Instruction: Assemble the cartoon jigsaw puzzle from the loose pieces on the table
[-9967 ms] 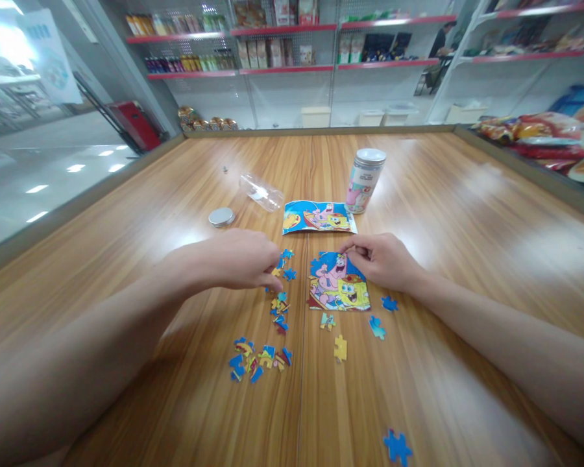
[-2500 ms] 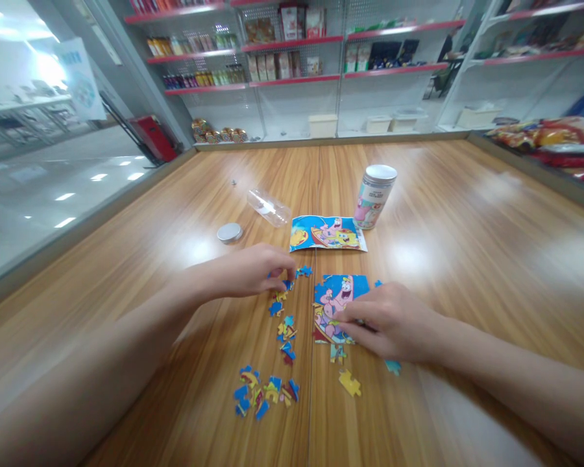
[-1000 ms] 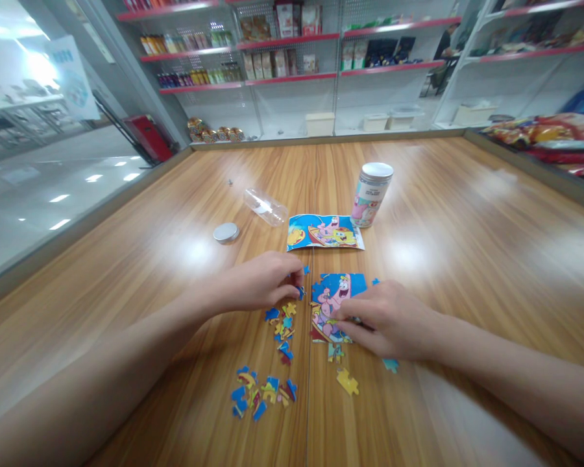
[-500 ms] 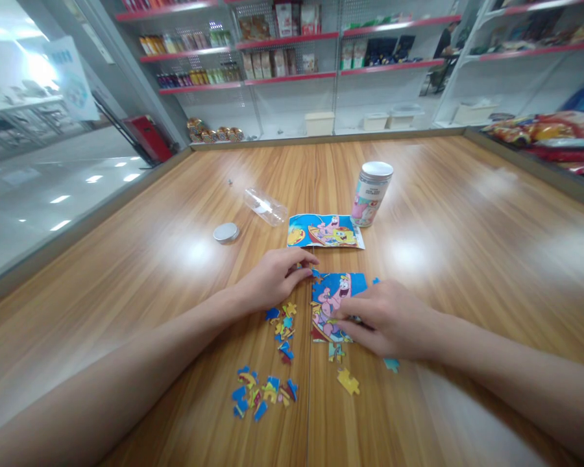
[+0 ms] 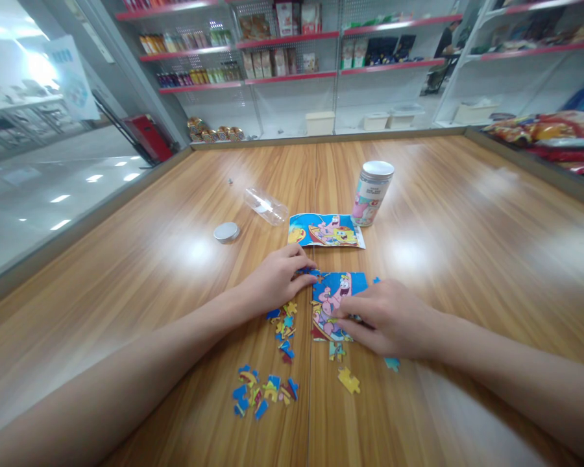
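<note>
A partly built cartoon jigsaw lies on the wooden table in front of me. My left hand pinches a small blue puzzle piece against the jigsaw's top left corner. Over the jigsaw's lower right part rests my right hand, fingers curled and pressing down on it. Loose puzzle pieces lie just below my left hand, with another cluster of pieces nearer to me. A single yellow piece sits below my right hand.
A printed reference picture lies beyond the jigsaw. Next to it stands a printed canister. A clear plastic tube lies on its side, with a round metal lid to its left. Shop shelves line the back; snack bags sit at right.
My left hand has moved right from the loose pieces to the jigsaw's top left corner, carrying a blue piece. My right hand has stayed on the jigsaw.
</note>
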